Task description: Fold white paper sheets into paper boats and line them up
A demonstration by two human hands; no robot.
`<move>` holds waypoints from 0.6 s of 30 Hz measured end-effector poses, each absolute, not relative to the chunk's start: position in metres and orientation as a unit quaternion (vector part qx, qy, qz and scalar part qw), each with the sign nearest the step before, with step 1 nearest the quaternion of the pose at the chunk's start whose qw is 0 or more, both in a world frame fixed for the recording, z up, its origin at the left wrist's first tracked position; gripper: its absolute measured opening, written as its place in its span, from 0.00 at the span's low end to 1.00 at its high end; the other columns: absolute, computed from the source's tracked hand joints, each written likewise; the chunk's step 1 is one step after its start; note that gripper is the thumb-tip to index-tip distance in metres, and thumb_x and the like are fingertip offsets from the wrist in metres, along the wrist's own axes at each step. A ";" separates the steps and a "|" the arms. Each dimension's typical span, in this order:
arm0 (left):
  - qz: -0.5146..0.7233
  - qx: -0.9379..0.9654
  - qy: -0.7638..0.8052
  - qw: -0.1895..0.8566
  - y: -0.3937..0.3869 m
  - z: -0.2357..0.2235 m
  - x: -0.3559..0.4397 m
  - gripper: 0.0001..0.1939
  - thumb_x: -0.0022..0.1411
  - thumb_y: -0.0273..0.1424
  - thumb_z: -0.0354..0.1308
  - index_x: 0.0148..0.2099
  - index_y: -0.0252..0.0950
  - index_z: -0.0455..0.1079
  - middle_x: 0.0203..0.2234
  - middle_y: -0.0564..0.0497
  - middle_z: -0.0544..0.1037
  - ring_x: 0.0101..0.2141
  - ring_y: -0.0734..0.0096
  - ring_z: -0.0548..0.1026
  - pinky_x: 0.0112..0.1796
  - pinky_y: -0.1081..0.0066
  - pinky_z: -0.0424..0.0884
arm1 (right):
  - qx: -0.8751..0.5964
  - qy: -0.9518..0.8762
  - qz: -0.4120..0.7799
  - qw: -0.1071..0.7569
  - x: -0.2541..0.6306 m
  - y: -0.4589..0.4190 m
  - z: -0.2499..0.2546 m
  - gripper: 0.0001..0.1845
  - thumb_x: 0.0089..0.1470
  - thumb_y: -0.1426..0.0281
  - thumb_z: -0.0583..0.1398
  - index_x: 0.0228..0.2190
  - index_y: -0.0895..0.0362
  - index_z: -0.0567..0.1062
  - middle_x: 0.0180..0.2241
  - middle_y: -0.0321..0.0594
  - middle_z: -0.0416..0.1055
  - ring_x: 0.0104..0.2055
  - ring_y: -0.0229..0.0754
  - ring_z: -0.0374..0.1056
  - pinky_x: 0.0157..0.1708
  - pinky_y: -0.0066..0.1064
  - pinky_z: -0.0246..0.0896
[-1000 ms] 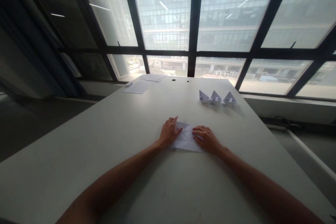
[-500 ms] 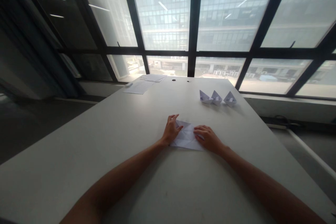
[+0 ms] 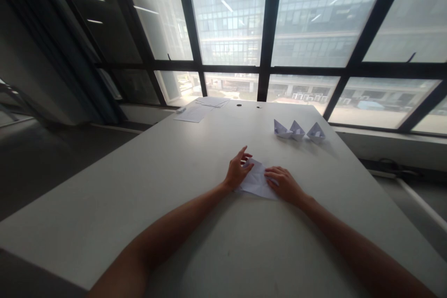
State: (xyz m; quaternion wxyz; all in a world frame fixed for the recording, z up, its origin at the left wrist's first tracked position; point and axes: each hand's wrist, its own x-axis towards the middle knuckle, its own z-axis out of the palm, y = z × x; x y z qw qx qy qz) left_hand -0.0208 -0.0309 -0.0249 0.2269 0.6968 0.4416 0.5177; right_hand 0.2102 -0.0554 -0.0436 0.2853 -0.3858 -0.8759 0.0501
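A creased, partly folded sheet of white paper (image 3: 259,180) lies on the table between my hands. My left hand (image 3: 238,171) is at its upper left, thumb over the paper and fingers bent behind the raised edge, the index finger pointing up and away. It pinches the paper there, though the fingertips are partly hidden. My right hand (image 3: 284,184) rests on the paper's right side, its fingers laid across and pressing the sheet on the tabletop.
Three folded paper boats (image 3: 296,131) stand in a row at the table's right. Several loose white sheets (image 3: 193,113) lie at the far left. The white table (image 3: 195,158) ends near large dark-framed windows (image 3: 230,18). A dark curtain (image 3: 66,56) hangs at left.
My left hand has lifted its index finger, and the paper's upper left part has risen and bent. My right hand stays on the sheet. The whole view has shifted slightly.
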 end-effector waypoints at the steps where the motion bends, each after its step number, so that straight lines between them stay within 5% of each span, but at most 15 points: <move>1: 0.510 0.698 0.443 0.237 -0.031 -0.024 -0.021 0.34 0.58 0.28 0.65 0.65 0.38 0.60 0.43 0.48 0.80 0.37 0.70 0.78 0.40 0.67 0.76 | -0.386 -0.876 0.050 0.284 0.210 -0.055 -0.043 0.12 0.60 0.72 0.59 0.44 0.52 0.78 0.49 0.43 0.75 0.52 0.50 0.68 0.54 0.45 0.61; 7: 0.453 0.737 0.441 0.241 -0.035 -0.021 -0.021 0.13 0.63 0.33 0.61 0.48 0.36 0.78 0.42 0.46 0.82 0.42 0.62 0.80 0.44 0.64 0.75 | -0.384 -0.878 0.046 0.281 0.211 -0.056 -0.042 0.13 0.59 0.73 0.60 0.45 0.52 0.78 0.49 0.43 0.75 0.52 0.49 0.68 0.54 0.46 0.62; 18: 0.303 0.882 0.315 0.175 -0.046 -0.029 -0.018 0.17 0.70 0.37 0.53 0.57 0.41 0.74 0.53 0.49 0.76 0.56 0.65 0.73 0.58 0.65 0.66 | -0.377 -0.878 0.037 0.291 0.209 -0.056 -0.041 0.12 0.60 0.72 0.59 0.45 0.52 0.78 0.49 0.42 0.76 0.52 0.49 0.68 0.54 0.44 0.62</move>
